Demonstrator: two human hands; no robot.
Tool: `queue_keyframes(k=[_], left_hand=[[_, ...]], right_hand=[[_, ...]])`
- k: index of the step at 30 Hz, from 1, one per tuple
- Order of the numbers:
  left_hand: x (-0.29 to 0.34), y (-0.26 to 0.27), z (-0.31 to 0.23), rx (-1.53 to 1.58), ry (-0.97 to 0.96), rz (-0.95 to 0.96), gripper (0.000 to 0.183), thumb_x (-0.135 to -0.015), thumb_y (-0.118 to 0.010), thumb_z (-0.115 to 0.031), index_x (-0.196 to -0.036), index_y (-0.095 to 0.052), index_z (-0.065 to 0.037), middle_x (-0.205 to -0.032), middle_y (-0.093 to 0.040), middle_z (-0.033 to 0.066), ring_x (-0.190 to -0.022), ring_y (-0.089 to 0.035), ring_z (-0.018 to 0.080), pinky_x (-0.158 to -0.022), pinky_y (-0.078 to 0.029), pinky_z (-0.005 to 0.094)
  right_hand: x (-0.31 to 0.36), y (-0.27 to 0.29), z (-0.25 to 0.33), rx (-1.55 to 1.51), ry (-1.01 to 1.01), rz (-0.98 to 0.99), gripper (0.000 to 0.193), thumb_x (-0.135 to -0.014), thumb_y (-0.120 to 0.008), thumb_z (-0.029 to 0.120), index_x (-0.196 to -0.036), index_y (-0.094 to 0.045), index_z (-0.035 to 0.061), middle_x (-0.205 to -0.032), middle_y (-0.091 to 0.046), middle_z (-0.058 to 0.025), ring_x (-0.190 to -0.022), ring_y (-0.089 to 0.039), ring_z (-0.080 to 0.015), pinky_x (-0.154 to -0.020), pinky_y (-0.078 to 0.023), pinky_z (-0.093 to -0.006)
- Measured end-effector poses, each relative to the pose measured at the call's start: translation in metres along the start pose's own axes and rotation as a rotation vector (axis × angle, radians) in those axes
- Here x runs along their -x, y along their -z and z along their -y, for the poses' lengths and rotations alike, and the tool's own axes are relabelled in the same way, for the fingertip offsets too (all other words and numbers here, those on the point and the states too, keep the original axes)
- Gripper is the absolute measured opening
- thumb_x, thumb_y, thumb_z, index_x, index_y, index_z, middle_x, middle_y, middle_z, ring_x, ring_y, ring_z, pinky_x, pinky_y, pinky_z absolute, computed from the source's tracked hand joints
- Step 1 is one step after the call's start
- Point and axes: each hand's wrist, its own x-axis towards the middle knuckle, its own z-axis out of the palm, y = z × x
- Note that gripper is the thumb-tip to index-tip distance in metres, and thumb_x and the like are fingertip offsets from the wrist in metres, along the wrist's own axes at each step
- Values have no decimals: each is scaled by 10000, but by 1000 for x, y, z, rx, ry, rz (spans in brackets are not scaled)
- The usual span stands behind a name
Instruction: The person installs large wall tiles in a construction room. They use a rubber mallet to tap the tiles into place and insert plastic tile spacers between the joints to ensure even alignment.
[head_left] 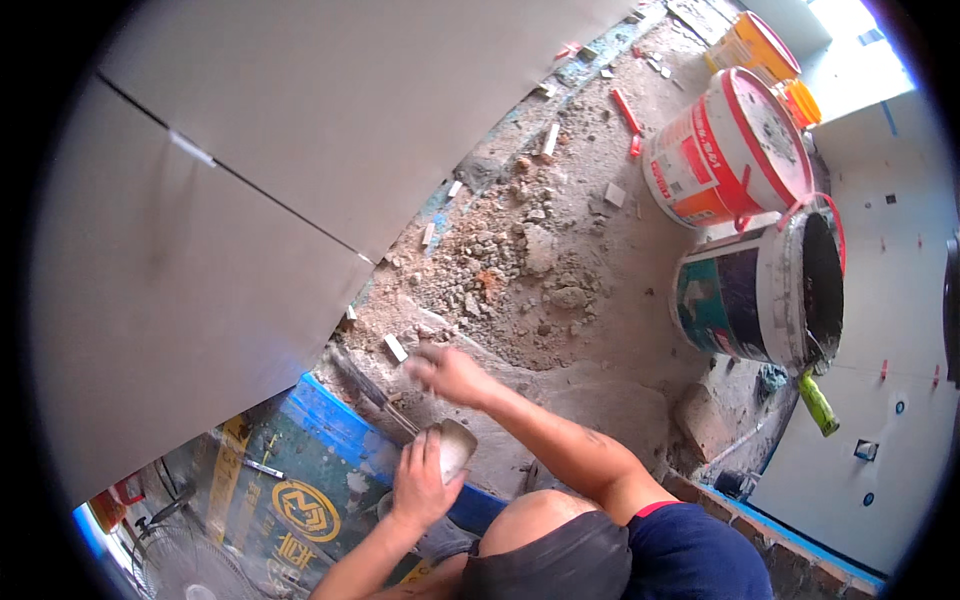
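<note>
- Dusty floor [625, 335] ran through the middle of the room, with big grey panels [240, 130] on the left and a pile of broken rubble [490, 270] ahead of me.
- With my left grip [425, 482] I had hold of a pale piece [457, 449], low down by my bent knee [535, 515]. My fingers were closed on its near side, and I couldn't tell what it was.
- Over the floor, my right grip [447, 374] was a blur, so I couldn't tell if its fingers were apart or together. It was just beside a small white block [395, 348].
- I guessed the pale piece was stiff, and light enough for one hand. If it was dry and dusty, it could slip. If it was thin, its edge could chip.
- Its side looked like the best spot to hold, with fingers and thumb across from each other.
- Close on the left were the blue sheet [345, 425], a dark bar [362, 382] and the bottom edge of the panels, so I had little room to swing that way.
- More open room lay to the right, up to the open bucket [735, 298] and the red-lidded bucket [690, 165].
</note>
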Motion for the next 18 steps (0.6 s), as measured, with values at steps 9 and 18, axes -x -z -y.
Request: queue_keyframes(k=[9,18], left_hand=[[1,-25,-44,-53,-488,187,688,-726,-784,-302,-1267,-492,7,-1214,-521,268,-1060,-546,433,-929,-467,478],[-5,-20,-48,45,-347,179,547,-790,-741,-161,-1271,-526,-10,-1287,-518,222,-1182,-520,401,-1000,-442,472]], right_hand=[[133,19,-37,18,-198,93,444,-975,-518,463,-1128,-625,60,-961,-676,-210,-875,-633,-327,-818,-482,-423],[178,151,-131,182,-596,-607,408,-981,-469,365,-1005,-665,8,-995,-673,-233,-928,-643,-402,-804,-498,-504]])
